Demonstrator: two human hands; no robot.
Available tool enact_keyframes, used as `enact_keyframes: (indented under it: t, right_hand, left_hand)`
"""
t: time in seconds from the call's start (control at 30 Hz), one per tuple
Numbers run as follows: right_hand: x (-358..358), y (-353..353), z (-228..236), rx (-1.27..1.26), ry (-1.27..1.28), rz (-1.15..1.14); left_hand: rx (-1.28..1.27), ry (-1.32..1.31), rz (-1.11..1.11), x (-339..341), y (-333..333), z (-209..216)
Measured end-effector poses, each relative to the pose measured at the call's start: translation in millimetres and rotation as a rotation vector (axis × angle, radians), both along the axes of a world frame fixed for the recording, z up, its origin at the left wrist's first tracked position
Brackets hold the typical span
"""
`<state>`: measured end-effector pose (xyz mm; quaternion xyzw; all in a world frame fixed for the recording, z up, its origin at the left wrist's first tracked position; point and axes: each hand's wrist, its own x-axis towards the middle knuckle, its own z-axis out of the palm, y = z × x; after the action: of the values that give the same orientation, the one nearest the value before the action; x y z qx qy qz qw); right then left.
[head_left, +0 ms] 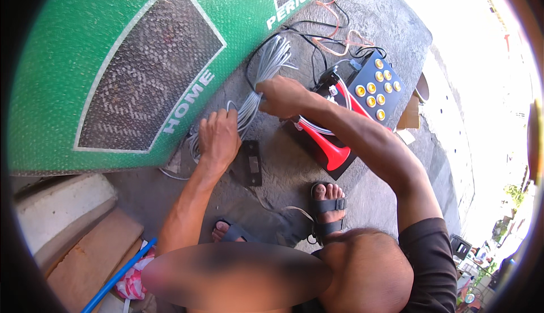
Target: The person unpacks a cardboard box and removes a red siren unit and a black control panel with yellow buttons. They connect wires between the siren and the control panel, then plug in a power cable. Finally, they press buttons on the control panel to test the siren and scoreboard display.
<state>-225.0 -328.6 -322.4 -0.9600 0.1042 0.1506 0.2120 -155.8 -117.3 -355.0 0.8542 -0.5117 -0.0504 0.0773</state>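
A long bundle of grey cable (247, 110) lies at a slant on the concrete beside the green panel. My right hand (281, 96) is closed around its upper part, near where the looped ends (276, 52) fan out. Lower down, my left hand (220, 137) curls its fingers over the bundle; its fingertips are partly hidden. More cable coils (194, 147) show to the left of that hand. A black cord runs close by my right hand. Just below the bundle is a small flat black box (252, 163).
A green panel (62, 86) wrapped in bubble plastic fills the upper left. On the right are red horns (333, 153) on a black base and a dark control box (367, 76) with yellow buttons. Loose wires (340, 41) trail behind. Wood (96, 256) and a blue pole (116, 279) lie lower left.
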Motion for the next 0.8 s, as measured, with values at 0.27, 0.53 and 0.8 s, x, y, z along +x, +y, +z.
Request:
enact_keyframes:
  t: [0.27,0.53,0.8]
  right_hand:
    - [-22.5,-122.8,56.7,0.643,-0.418,-0.760]
    - [-55.5,-198.1,64.2,0.651,-0.762,-1.284]
    - [-54.0,-210.0,82.7,-0.140,-0.782,-1.019]
  left_hand:
    - [-0.217,0.061,0.178,41.4,14.9,62.8]
    - [-0.299,-0.089,0.201,57.1,-17.4,127.2]
    - [-0.466,-0.125,0.302,63.0,-12.0,175.4]
